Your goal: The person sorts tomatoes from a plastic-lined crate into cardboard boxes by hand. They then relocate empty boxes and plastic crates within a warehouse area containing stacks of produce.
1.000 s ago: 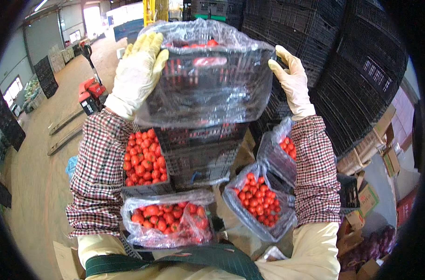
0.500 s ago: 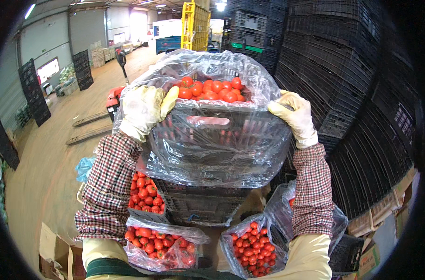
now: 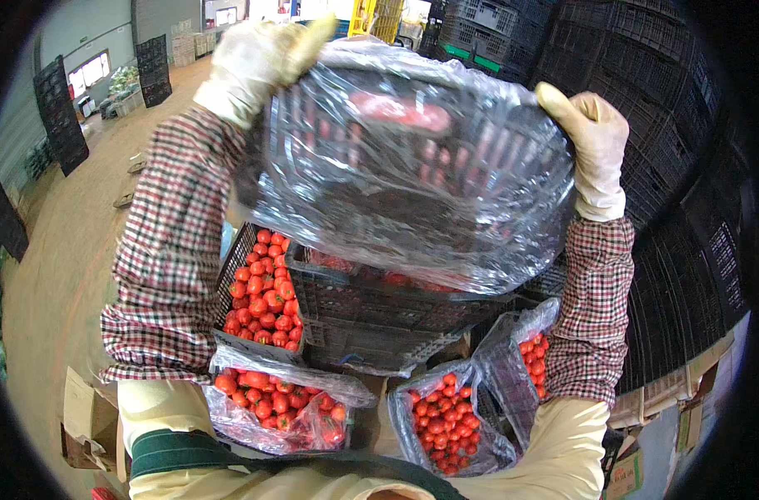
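My gloved left hand (image 3: 267,67) is closed on the upper left corner of a dark plastic crate (image 3: 396,167). At the opposite upper corner, my gloved right hand (image 3: 592,137) grips the rim. A clear plastic liner (image 3: 496,258) hangs over the crate's near side, and red fruit shows faintly through the slots. The crate is raised and tilted, its opening out of sight. Beneath it stands another dark crate (image 3: 354,312), with a strip of red tomatoes visible along its top.
Around the stack are an open crate of tomatoes (image 3: 263,292), a lined crate of tomatoes (image 3: 279,400) at the near left and lined crates of smaller tomatoes (image 3: 446,425) at the near right. Tall stacks of dark crates (image 3: 646,125) line the right. A cardboard box (image 3: 88,408) lies lower left.
Both hands have risen, lifting the lined crate up and tilting it. The tomatoes inside it are now hidden, and tomatoes in the crate beneath have come into view.
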